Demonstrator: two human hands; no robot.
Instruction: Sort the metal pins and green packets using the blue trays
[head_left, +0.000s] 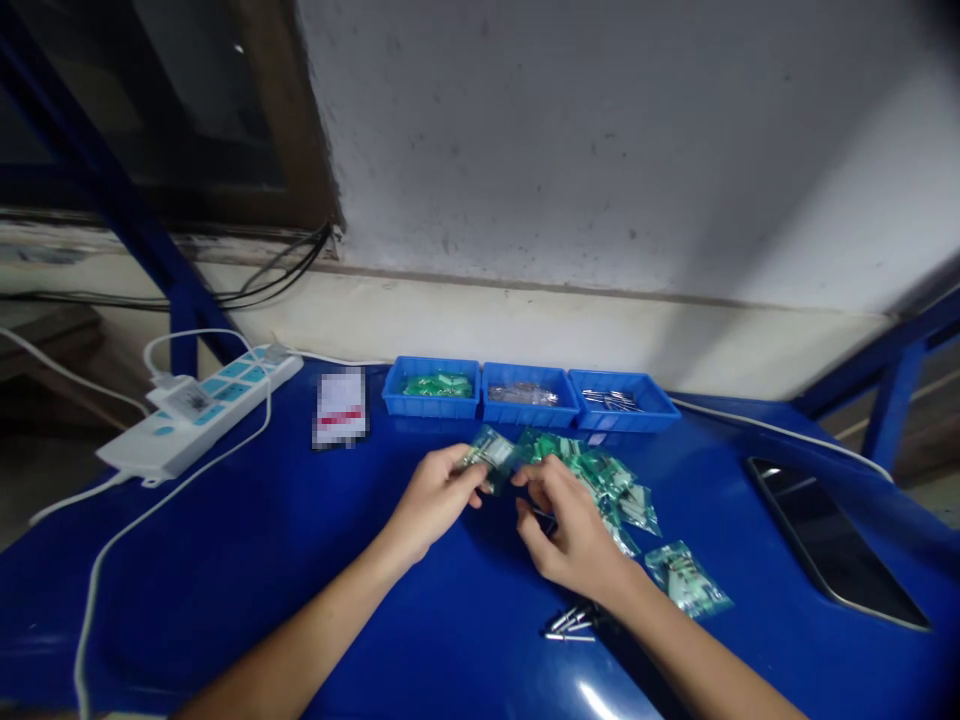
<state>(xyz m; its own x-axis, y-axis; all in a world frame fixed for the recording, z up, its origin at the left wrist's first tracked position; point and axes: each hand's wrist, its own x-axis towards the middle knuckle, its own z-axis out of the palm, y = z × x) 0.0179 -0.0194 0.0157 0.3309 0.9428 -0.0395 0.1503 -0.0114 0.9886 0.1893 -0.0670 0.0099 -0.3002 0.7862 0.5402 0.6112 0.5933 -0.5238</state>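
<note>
Between the thumb and fingers of my left hand (442, 500) is a small clear plastic bag (491, 448) with pale and metal pieces inside. My right hand (562, 520) is just to its right, thumb and fingers curved and apart, with nothing visible in them. Behind and beside that hand lies a pile of green-tinted bags (611, 475) of small parts. One more filled bag (686, 580) lies apart, to the right of my right forearm. Several loose metal rivets (571, 622) rest on the blue table (360, 620) below my right wrist.
Three blue bins (431, 405) stand in a row along the wall, holding green pieces, clear-looking pieces and metal rivets. A white power strip (202, 410) with cables is at the left, near a blurred card (340, 408). A dark phone (836, 540) lies at the right.
</note>
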